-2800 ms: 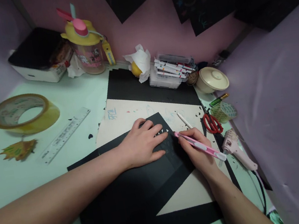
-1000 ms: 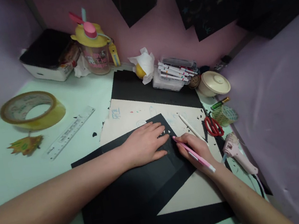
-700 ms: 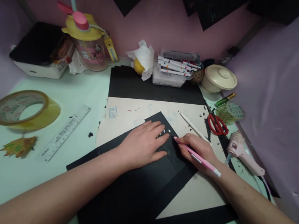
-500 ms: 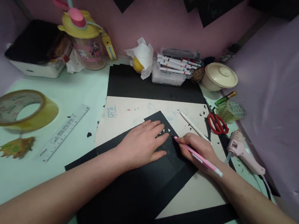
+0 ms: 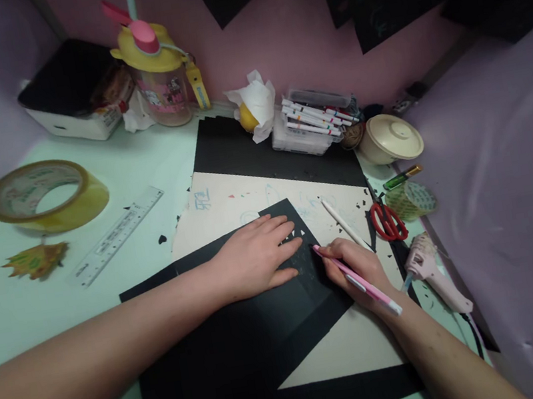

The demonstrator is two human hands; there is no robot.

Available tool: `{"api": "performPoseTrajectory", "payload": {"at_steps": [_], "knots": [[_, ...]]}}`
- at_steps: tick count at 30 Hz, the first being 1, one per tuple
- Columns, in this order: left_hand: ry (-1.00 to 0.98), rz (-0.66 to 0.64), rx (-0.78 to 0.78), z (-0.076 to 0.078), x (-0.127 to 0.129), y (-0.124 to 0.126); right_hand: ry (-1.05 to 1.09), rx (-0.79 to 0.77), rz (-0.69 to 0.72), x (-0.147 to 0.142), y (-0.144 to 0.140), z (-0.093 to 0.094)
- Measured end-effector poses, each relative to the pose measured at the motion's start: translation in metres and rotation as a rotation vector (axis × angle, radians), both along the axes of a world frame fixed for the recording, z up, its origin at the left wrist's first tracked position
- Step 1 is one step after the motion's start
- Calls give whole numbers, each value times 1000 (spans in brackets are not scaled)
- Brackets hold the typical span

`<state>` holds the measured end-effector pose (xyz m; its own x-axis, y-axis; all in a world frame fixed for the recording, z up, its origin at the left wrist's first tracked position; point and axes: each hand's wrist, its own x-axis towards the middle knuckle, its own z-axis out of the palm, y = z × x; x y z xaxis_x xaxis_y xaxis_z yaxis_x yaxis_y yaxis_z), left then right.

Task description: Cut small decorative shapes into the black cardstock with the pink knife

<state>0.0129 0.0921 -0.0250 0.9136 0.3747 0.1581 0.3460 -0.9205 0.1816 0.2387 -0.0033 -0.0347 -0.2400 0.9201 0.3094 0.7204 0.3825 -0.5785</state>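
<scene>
My left hand (image 5: 258,255) lies flat on a sheet of black paper (image 5: 211,363), fingers spread toward its right corner. Small white triangular marks or cut-outs show beside the fingertips. In my right hand (image 5: 355,266) is a pink pen (image 5: 366,285), held slanted with its tip at the black sheet's right edge. Beneath lies a white sheet (image 5: 351,348) with faint blue drawings, itself on more black paper (image 5: 267,142). A white pen (image 5: 345,224) rests on the white sheet just beyond my right hand.
Red-handled scissors (image 5: 388,222), a pale pink glue gun (image 5: 435,277) and a tape roll (image 5: 411,200) lie at right. A box of markers (image 5: 310,125) and a lidded bowl (image 5: 391,137) stand behind. At left are a ruler (image 5: 120,236), large tape roll (image 5: 51,216), leaf (image 5: 36,261) and drinking bottle (image 5: 162,88).
The pink pen and my right hand have shifted very slightly right and down along the black sheet's edge. My left hand stays in place. The view has turned slightly.
</scene>
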Motion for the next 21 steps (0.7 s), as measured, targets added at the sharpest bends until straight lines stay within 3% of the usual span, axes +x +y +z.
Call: {"api": "performPoseTrajectory", "payload": {"at_steps": [21], "knots": [[-16, -4, 3, 0, 1, 0, -65, 44, 54, -3, 6, 3]]}}
